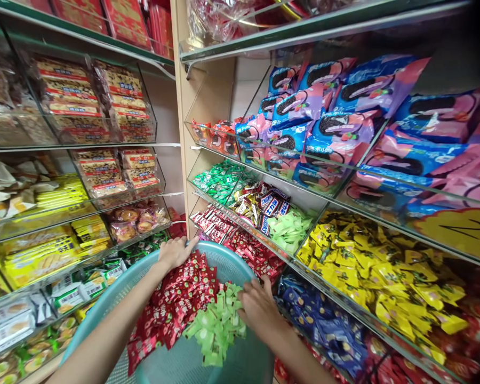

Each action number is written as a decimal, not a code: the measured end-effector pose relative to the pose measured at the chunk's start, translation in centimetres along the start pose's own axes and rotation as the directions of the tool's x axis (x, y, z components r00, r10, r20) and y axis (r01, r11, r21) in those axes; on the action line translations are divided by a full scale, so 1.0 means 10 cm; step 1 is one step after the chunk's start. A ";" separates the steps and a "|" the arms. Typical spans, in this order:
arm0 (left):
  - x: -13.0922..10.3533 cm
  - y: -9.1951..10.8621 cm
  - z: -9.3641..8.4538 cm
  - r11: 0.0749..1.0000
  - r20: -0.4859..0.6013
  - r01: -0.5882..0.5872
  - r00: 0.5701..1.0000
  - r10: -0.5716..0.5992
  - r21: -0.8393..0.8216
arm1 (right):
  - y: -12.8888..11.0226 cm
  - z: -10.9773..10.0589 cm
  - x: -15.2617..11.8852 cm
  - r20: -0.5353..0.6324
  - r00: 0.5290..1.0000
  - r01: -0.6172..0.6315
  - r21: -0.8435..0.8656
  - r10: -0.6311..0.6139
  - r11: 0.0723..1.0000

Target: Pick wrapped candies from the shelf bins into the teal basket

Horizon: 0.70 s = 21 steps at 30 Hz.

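A large round teal plastic basket (100, 314) with mesh sides stands tilted toward me. Inside lie a heap of red candy packets (176, 298) and, to its right, a smaller heap of light green packets (218, 322). My left hand (176, 253) is closed over the basket's far rim, its thumb pointing right. At the right rim, my right hand (258, 304) is curled over the edge, right beside the green packets. Its fingertips are partly hidden.
Glass-fronted shelves hold yellow candy packets (376, 272), blue-and-pink cookie packs (328, 122), Snickers bars (274, 205) and dark blue packets (320, 320). Wrapped nut bars (70, 101) fill the left shelves. A wooden post (184, 117) stands in the corner.
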<state>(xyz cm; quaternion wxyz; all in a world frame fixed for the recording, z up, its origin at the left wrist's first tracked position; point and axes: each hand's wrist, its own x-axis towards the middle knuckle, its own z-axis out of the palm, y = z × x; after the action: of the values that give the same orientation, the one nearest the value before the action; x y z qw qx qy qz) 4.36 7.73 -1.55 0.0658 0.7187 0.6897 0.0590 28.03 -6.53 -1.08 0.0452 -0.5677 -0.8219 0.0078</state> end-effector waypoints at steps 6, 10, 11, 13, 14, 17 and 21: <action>0.01 0.01 -0.01 1.000 0.010 0.009 1.000 -0.009 -0.006 | -0.01 0.00 0.02 0.001 1.000 0.002 0.019 -0.002 1.000; 0.01 0.01 -0.01 1.000 0.010 0.005 1.000 -0.005 -0.009 | 0.01 -0.21 0.00 -0.039 0.999 0.022 0.028 -0.021 0.999; 0.01 0.02 -0.01 1.000 0.010 0.003 1.000 -0.003 -0.011 | 0.02 -0.30 -0.01 -0.057 0.998 0.031 0.034 -0.029 0.999; 0.02 0.03 -0.01 1.000 0.012 0.001 1.000 -0.001 -0.014 | 0.04 -0.51 -0.03 -0.095 0.995 0.043 0.040 -0.039 0.998; 0.02 0.03 -0.01 1.000 0.014 0.002 1.000 -0.002 -0.016 | 0.05 -0.63 -0.04 -0.120 0.992 0.047 0.036 -0.043 0.998; 0.04 0.04 0.00 1.000 0.016 0.001 1.000 -0.001 -0.020 | 0.14 -0.95 -0.05 -0.231 0.972 0.052 -0.001 -0.051 0.999; 0.07 0.02 0.02 0.999 0.004 -0.015 1.000 0.016 -0.029 | 0.33 -1.30 0.03 -0.356 0.934 -0.011 -0.058 -0.011 0.998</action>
<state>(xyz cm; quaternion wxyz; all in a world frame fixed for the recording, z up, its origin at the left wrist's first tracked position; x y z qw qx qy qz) 4.65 8.38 -1.71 0.0772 0.7231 0.6830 0.0681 32.10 -5.53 11.70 0.1765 -0.5608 -0.8001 -0.1194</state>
